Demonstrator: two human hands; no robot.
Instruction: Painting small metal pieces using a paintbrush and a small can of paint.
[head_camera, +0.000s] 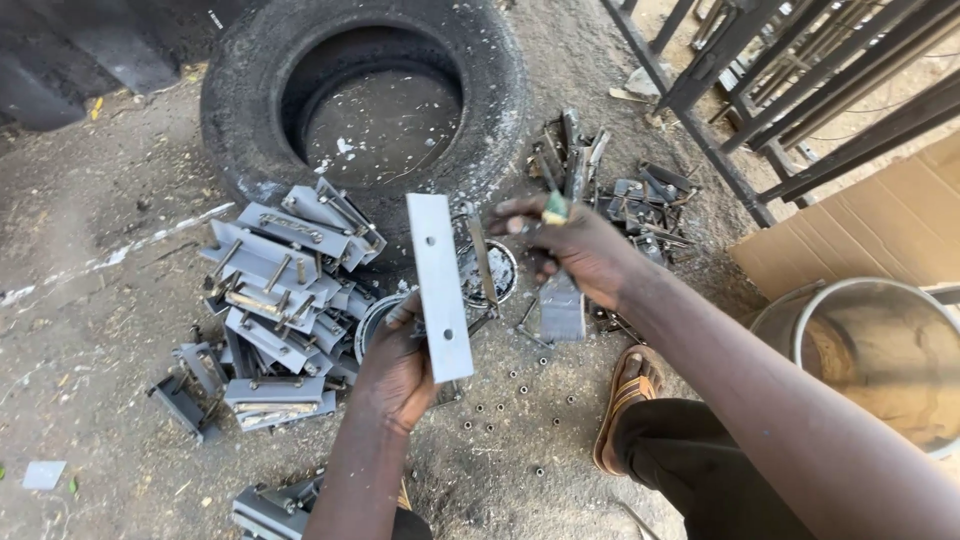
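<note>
1. Overhead, a worn black tyre (365, 95) lies flat on the dusty ground (90, 330), pale scraps scattered inside its ring.
2. Dark metal frames (800, 90) lean at the upper right, with a sheet of brown cardboard (880, 225) below them and a round metal basin (880, 350) at the right edge.
3. A pile of grey metal brackets (275, 300), some with bolts through them, sits left of centre, just below the tyre; a darker heap of metal parts (620, 190) lies to the right of the tyre.
4. The left hand (395, 370) is clenched on the lower part of a flat grey metal plate (440, 285), holding it nearly upright above the ground between the two heaps; two small holes show in its face.
5. The right hand (570, 245) is closed around the handle of a paintbrush (562, 300), bristles pointing down, just right of the plate and not touching it.
6. A small round tin (490, 270) sits on the ground behind the plate.
7. A sandalled foot (625, 400) rests below the right hand.
8. Small nuts (500, 400) lie scattered on the ground beneath the plate.
</note>
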